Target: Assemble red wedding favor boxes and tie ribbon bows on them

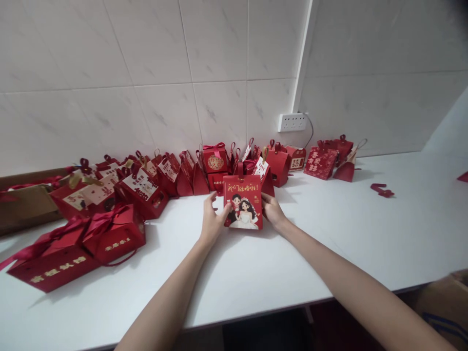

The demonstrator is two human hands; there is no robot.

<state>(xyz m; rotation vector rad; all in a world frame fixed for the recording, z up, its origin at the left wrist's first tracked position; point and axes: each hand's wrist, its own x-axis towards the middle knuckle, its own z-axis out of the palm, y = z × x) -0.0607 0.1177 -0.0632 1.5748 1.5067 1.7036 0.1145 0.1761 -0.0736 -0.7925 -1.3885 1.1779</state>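
Between my two hands stands a red gift box (243,202) with a bride and groom printed on its front and a ribbon loop on top. My left hand (215,214) grips its left side, the thumb on the front face. On the right side, my right hand (273,210) holds it, with fingers partly hidden behind it. Just behind it are a red box with a round gold label (215,161) and a tag-fronted box (266,175).
Many red gift boxes (141,192) line the wall. A long bow-tied box (76,251) lies front left, by a cardboard carton (31,207). A loose red ribbon (382,190) is on the white table (347,234). A power strip (291,122) hangs on the wall.
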